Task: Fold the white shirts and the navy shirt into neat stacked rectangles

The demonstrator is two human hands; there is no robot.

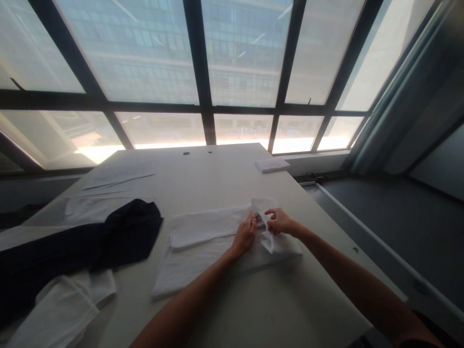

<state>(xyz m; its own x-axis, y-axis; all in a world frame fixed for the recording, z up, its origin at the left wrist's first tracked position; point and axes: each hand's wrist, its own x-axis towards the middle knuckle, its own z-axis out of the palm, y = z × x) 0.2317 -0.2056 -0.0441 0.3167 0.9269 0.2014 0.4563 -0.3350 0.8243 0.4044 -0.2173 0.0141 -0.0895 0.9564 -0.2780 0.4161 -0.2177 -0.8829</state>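
Note:
A white cloth (197, 268) lies partly folded on the table in front of me, with a folded-over band along its far side. At its right end, my left hand (247, 234) rests on the fabric, its fingers closed on a fold. Just to the right, my right hand (280, 221) pinches a raised, crumpled flap of the same cloth, the index finger sticking out toward the left hand. The flap stands up between the two hands. Some fingertips are hidden in the folds, and the cloth's exact kind does not show.
The white table (224, 179) reaches to the windows. A dark navy garment (126, 232) lies at left, with crumpled white cloth (65, 309) before it. Flat white sheets (119, 174) lie at the back left. Near the right edge sits a small folded white cloth (271, 166).

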